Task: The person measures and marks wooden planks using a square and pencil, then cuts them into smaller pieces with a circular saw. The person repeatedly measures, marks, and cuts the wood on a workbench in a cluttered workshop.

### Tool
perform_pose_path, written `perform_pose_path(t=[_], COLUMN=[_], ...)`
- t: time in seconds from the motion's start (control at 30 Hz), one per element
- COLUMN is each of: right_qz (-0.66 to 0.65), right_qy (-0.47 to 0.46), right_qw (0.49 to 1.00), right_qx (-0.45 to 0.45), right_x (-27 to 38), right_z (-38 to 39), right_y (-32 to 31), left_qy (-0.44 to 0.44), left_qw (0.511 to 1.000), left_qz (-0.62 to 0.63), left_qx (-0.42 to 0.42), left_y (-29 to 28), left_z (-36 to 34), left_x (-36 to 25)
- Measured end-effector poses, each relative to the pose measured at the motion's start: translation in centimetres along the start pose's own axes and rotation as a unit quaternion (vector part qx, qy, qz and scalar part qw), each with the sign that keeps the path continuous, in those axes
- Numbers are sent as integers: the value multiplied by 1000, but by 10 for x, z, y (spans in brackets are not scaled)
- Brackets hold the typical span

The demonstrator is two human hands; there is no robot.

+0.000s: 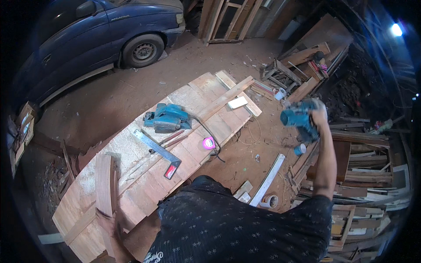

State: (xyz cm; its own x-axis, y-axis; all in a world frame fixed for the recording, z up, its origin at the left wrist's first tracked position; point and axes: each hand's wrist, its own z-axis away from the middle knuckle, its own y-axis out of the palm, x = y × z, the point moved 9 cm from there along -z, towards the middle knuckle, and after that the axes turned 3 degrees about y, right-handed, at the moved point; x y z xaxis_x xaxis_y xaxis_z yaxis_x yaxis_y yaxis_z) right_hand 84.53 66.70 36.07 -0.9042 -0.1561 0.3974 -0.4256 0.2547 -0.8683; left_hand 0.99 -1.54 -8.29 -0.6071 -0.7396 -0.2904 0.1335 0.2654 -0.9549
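Note:
My right hand [319, 116] is raised out to the right, gripping a teal power tool [299, 119] held in the air above the dirt floor. My left hand [115, 228] is low at the near left, blurred, resting on the lower end of a curved brown wooden piece [104, 184] that lies on the wooden workbench [197, 94]. On the bench lie a teal electric planer [167, 118] with its black cord, a metal try square [158, 151] with a red and black handle, and a pink tape roll [208, 142].
A blue car [87, 39] is parked at the back left. Wooden frames [228, 19] lean at the back. Stacked timber and offcuts [364, 166] fill the right side. A white strip [268, 179] and a tape roll [269, 201] lie on the floor by the bench.

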Motion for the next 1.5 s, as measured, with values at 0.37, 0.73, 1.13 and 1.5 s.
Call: perform_pose_path(t=[0.37,0.73,1.13,1.5], right_qz=[-359,-241,-291,-301], right_qy=[126,-190,-135,88], right_qw=[909,840,812,890], right_qx=[172,447,488,331], right_x=[205,460,480,356], right_z=[246,302,336,302], right_y=[149,267,323,249], left_qy=[18,-26,-43,149], left_qw=[998,996,994,973], left_qz=[58,86,94,165], left_qx=[-13,-18,-31,-63], left_y=[1,-6,-25,-13], left_z=[-27,-20,-29,-79], left_x=[-41,-50,-58,-187])
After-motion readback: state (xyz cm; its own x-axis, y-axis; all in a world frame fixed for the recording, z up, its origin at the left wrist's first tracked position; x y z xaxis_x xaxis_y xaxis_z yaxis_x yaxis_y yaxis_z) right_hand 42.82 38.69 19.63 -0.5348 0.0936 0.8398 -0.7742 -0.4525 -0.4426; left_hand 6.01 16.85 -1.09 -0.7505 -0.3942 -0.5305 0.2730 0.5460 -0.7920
